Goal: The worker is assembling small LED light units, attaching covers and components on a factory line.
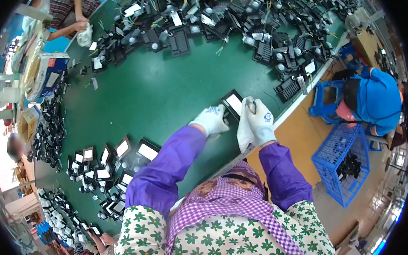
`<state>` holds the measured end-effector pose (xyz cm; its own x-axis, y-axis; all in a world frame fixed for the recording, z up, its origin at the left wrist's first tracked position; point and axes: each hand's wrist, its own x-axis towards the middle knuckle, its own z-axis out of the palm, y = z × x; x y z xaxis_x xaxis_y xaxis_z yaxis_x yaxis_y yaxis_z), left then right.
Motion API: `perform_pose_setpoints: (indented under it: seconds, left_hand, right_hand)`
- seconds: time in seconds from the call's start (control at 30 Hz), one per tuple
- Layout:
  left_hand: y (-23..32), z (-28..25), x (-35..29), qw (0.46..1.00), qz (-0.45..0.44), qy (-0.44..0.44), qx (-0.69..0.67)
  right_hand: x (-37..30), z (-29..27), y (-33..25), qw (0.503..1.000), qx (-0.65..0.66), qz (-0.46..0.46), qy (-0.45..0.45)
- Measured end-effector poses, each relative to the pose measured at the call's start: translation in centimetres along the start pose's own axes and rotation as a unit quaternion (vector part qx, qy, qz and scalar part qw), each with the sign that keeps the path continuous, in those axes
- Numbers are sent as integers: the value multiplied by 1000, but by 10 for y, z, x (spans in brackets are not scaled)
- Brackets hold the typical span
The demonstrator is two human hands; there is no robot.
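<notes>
A small black floodlight (pixel 233 103) with a white front panel is tilted just above or on the green table, between my hands. My left hand (pixel 210 119), in a white glove, has its fingers curled at the light's near left edge. My right hand (pixel 262 120), also gloved, is closed around a white cloth (pixel 245 131) at the light's right side. A small rounded grey part (pixel 251 107) shows between the right fingers. The fingertips of both hands are partly hidden.
Many black floodlights with wires (pixel 179 41) are heaped along the table's far side. More floodlights (pixel 103 174) lie at the near left. A person in blue (pixel 373 101) sits at the right, by a blue crate (pixel 341 134). Another person's hands (pixel 82 25) hold white cloth at the far left.
</notes>
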<state>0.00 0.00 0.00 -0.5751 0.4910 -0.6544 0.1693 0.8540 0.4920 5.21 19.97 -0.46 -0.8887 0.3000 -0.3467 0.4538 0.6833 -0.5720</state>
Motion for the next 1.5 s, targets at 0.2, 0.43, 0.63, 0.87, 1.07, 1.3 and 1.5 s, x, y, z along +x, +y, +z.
perform_pose_setpoints:
  seconds: [0.2, 0.43, 0.63, 0.87, 1.07, 1.3, 1.5]
  left_hand:
    - [-16, 35, -41, 877, 59, 24, -476]
    - [14, 21, -33, 963, -80, 103, -237]
    - [-24, 46, -8, 936, -9, 135, -326]
    - [-21, 123, -23, 728, 85, 228, -641]
    - [-10, 112, -41, 752, 1, 170, -637]
    - [-19, 102, -41, 772, -46, 86, -628]
    - [-42, 117, -24, 866, 87, 163, -465]
  right_hand:
    - [10, 17, -9, 976, -192, -90, -43]
    - [8, 16, -11, 967, -208, -139, -46]
    - [7, 20, -17, 972, -195, -121, -44]
    - [-57, 25, -16, 951, -191, -228, -82]
    - [-14, 10, -20, 972, -195, -129, -25]
    - [-35, 14, -9, 960, -218, -116, -134]
    - [18, 29, -74, 934, -236, -212, -166]
